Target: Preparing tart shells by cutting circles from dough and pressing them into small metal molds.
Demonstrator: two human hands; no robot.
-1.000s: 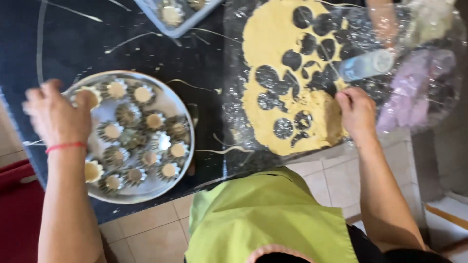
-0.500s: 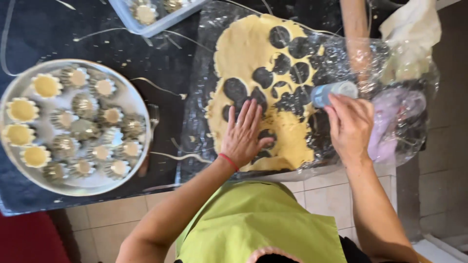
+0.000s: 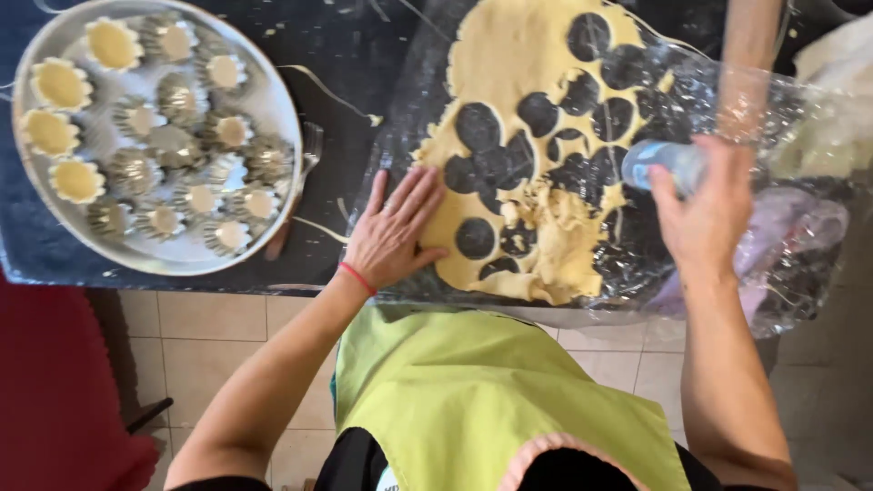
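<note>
Left hand (image 3: 393, 229) flat and open, fingers spread, pressing on the near left edge of the dough (image 3: 532, 136). Red band (image 3: 357, 277) around its wrist. Right hand (image 3: 705, 214) closed around a small pale cutter (image 3: 664, 164), held over the right part of the dough; the cutter's mouth blurred, so touching the dough or not: cannot tell. Dough spread on clear film (image 3: 727, 100) over the dark table (image 3: 355, 82), near its front edge, full of round holes with the dark top visible through them. A crumpled lump of scraps (image 3: 564, 232) at the near side of the dough. Far edge of the dough cut off by the picture top. A rolling pin (image 3: 750, 64) at the far right, blurred and only partly in view. Something pale and wrapped (image 3: 832, 100) at the right edge, hard to make out. Round tray (image 3: 273, 100) on the left of the table, with small fluted moulds (image 3: 136, 173), some lined with dough; its far rim cut off. Green apron (image 3: 473, 391) below.
</note>
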